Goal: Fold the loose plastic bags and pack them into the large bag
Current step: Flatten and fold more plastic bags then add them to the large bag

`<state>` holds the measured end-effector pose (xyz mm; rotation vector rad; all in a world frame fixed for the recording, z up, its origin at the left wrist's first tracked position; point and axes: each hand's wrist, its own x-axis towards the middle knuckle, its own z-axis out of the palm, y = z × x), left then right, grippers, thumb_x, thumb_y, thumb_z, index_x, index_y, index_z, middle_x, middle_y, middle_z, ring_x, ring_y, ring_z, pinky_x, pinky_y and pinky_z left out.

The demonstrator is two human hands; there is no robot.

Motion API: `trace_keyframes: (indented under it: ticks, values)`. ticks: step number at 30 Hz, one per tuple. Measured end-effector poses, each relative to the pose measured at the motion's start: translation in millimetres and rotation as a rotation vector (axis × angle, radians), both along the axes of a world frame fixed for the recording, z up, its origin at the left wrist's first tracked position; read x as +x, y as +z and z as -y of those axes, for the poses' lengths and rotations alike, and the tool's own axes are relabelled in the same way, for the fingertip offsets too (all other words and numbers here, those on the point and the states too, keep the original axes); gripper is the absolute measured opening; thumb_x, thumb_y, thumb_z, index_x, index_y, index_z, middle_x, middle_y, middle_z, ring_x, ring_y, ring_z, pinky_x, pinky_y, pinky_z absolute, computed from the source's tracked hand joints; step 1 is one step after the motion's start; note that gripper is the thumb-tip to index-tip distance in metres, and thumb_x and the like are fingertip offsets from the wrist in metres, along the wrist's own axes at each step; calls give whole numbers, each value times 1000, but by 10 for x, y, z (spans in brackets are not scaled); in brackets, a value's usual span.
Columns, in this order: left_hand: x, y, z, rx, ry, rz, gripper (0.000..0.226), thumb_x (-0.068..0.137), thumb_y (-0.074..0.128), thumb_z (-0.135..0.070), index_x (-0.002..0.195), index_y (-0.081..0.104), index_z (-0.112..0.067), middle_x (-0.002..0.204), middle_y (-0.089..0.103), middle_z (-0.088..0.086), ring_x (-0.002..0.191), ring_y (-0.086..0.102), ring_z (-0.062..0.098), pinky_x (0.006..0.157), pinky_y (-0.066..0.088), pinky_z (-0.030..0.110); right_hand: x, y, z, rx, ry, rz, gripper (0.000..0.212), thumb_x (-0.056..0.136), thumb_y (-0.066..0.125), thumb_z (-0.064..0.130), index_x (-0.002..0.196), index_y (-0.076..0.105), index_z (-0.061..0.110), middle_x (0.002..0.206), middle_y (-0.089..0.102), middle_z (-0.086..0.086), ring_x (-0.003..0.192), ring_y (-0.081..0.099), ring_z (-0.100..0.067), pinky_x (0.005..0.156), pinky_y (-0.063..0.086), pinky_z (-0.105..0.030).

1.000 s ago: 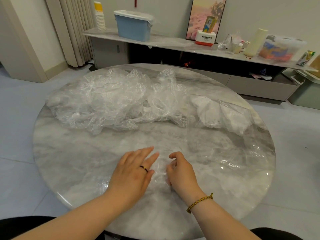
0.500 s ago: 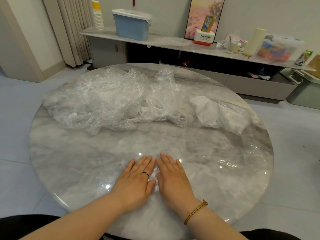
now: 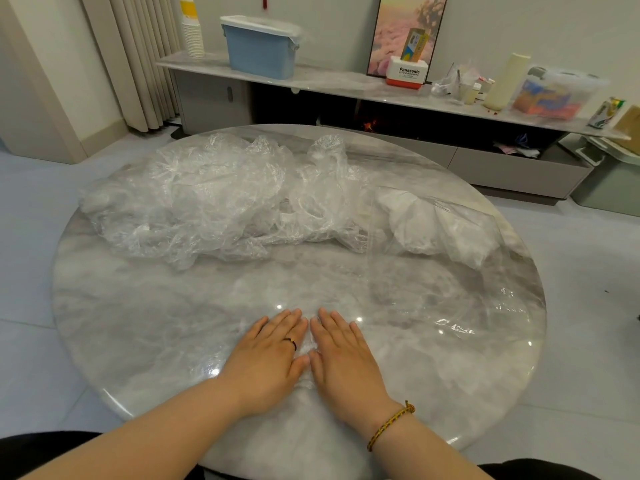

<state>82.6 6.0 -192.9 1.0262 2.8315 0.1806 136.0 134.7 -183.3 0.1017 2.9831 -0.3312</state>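
Note:
A heap of crumpled clear plastic bags [image 3: 211,199] lies across the far left half of the round marble table [image 3: 138,306]. On the right lies the large clear bag [image 3: 446,271], with whitish folded bags [image 3: 433,223] inside its far end. Near the front edge my left hand [image 3: 268,362] and my right hand [image 3: 346,358] lie flat side by side, fingers straight, pressing a thin clear bag [image 3: 306,346] onto the tabletop. That bag is nearly invisible and mostly covered by my palms.
Behind the table runs a low sideboard [image 3: 346,84] carrying a blue lidded bin [image 3: 261,46], stacked paper cups [image 3: 192,29], a small Panasonic box [image 3: 407,72] and a clear storage box [image 3: 554,95]. Grey tiled floor surrounds the table.
A second ago my right hand was curled on the bag and the left lay beside it. Both hands now lie flat together on it, barely moved over the last half second.

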Motion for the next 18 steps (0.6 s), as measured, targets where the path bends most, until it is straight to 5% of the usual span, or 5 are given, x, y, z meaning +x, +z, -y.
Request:
trace_keyframes:
  ticks: [2, 4, 6, 12, 18]
  values:
    - [-60, 106, -5, 118, 46, 102, 91, 73, 0, -72, 147, 16, -22, 153, 17, -9, 141, 16, 8, 111, 9, 17, -5, 23, -48, -83, 53, -78, 80, 74, 5, 48, 144, 30, 17, 153, 21, 2, 142, 16, -11, 109, -3, -15]
    - [-122, 179, 14, 223, 131, 139, 59, 93, 38, -46, 144, 24, -22, 144, 37, -6, 133, 30, 10, 106, 23, 18, 6, 96, -85, -180, 36, -103, 68, 82, 14, 43, 145, 22, 20, 153, 19, 4, 141, 15, -9, 109, 0, -13]
    - [-142, 186, 20, 255, 183, 161, 59, 90, 54, -34, 142, 30, -21, 132, 47, -6, 125, 40, 11, 100, 31, 18, 10, 140, -141, -230, -1, -176, 49, 96, 28, 34, 143, 27, 21, 147, 30, 6, 136, 25, -9, 108, 14, -14]
    - [-162, 288, -24, 176, 315, 315, 36, 83, 61, -28, 116, 50, -20, 72, 45, -12, 84, 51, 17, 69, 36, 23, 26, 220, -198, -364, -106, -256, 40, 97, 41, 20, 137, 38, 19, 137, 42, 6, 123, 39, -10, 93, 26, -8]
    - [-159, 324, 14, 516, 432, 467, 27, 81, 67, -21, 64, 47, -18, 62, 43, -5, 59, 43, 11, 54, 33, 19, 84, 300, -187, -664, -307, -252, 44, 89, 56, 34, 128, 43, 20, 112, 44, 11, 103, 41, -5, 77, 34, -8]
